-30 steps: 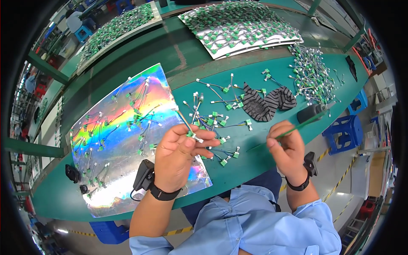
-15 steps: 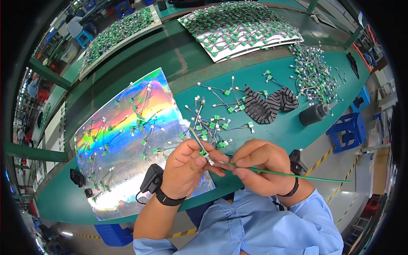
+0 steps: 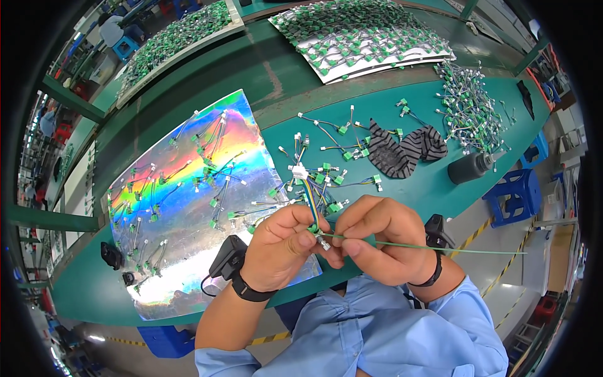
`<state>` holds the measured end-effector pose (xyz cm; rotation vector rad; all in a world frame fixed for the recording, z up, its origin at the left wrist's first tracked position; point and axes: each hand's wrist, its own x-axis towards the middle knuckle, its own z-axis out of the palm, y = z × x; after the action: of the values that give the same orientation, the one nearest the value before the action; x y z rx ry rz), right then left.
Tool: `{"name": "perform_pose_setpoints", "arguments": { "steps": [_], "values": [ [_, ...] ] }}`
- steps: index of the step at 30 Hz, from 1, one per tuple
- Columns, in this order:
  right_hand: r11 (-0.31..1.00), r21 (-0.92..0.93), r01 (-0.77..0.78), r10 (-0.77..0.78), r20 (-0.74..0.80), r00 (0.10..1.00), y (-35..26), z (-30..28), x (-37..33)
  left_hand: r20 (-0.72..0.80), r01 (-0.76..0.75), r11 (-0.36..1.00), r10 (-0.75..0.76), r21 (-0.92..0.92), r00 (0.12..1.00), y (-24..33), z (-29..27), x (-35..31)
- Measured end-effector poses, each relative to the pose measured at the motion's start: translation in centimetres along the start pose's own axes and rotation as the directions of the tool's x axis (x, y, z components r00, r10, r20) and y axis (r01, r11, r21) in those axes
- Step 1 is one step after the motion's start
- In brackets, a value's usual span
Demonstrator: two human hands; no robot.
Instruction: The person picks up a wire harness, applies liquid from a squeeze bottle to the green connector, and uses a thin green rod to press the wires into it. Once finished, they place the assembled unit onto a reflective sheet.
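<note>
Green plastic and coloured wires make up the small harness (image 3: 311, 200), held up between the two hands above the front part of the green surface (image 3: 408, 191). Its white plug (image 3: 299, 171) points away from the person, and the green block (image 3: 315, 230) at its near end sits at the left hand's fingertips. That left hand (image 3: 281, 248) is closed in a pinch on the harness. The right hand (image 3: 384, 242) pinches a thin green rod (image 3: 452, 250) close to its inner end, which meets the block; whether it goes in cannot be told, as fingers hide it. The long free end sticks out rightward.

Just beyond the hands lie loose harnesses (image 3: 326, 168), and left of them a shiny rainbow-tinted sheet (image 3: 207, 245) carries more. Farther right are a striped grey cloth (image 3: 396, 154), a black bottle (image 3: 468, 169) and a heaped pile of harnesses (image 3: 474, 113). Behind, a white board (image 3: 333, 78) is thickly covered with others.
</note>
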<state>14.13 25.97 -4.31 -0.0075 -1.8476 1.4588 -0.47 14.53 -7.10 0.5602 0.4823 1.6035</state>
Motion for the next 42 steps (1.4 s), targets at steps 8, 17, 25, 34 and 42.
{"name": "perform_pose_setpoints", "arguments": {
  "steps": [8,17,25,34,42],
  "values": [
    [0.977,-0.2,0.079,-0.068,0.061,0.996,-0.5,0.0,0.3,-0.027,0.012,1.0,-0.011,0.018,1.0,-0.3,-0.4,-0.1],
    [0.884,-0.381,0.271,-0.268,0.063,0.961,0.1,0.7,-0.2,-0.076,0.012,1.0,-0.011,0.016,0.997,-0.5,0.0,-0.3],
    [0.852,-0.407,0.33,-0.329,0.075,0.941,0.7,0.7,-0.4,-0.135,-0.02,1.0,0.021,0.011,0.991,-1.0,-0.2,-0.3],
    [0.894,-0.353,0.276,-0.29,0.013,0.957,1.6,1.0,-0.7,-0.09,-0.01,1.0,0.012,0.024,0.996,-1.0,-0.2,0.0],
    [0.902,-0.358,0.242,-0.28,-0.058,0.958,1.6,1.8,-1.2,-0.1,-0.075,0.996,0.081,0.055,0.992,-1.2,-0.2,-0.2]
  ]
}}
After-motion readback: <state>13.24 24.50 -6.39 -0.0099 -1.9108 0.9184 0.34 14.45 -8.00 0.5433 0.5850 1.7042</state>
